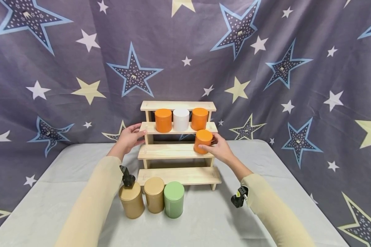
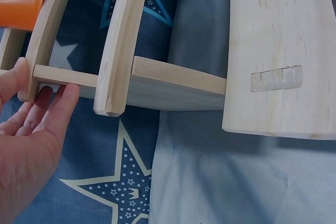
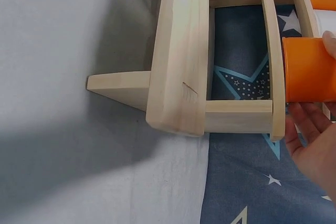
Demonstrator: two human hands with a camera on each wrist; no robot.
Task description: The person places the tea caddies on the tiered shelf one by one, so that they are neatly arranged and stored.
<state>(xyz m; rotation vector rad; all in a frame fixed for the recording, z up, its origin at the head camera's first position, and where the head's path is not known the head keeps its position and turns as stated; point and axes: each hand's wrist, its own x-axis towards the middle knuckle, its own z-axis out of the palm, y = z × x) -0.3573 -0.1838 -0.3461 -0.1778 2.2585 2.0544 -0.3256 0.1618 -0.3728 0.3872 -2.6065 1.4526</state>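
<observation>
A stepped wooden shelf (image 1: 179, 174) stands at the middle of the table. My right hand (image 1: 220, 148) grips an orange canister (image 1: 203, 142) at the right end of the second tier from the bottom; in the right wrist view the canister (image 3: 308, 69) is right at that board's edge. With thumb above and fingers below, my left hand (image 1: 130, 138) holds the left end of the tier above; the left wrist view shows its fingers (image 2: 63, 111) against the wood. On that tier stand an orange canister (image 1: 163, 120), a white canister (image 1: 181, 120) and another orange canister (image 1: 199, 119).
In front of the shelf's left half stand a gold canister (image 1: 132, 201), a second gold canister (image 1: 154, 197) and a green canister (image 1: 174, 200). A grey cloth (image 1: 210, 219) covers the table. Behind hangs a star-patterned curtain (image 1: 185, 82).
</observation>
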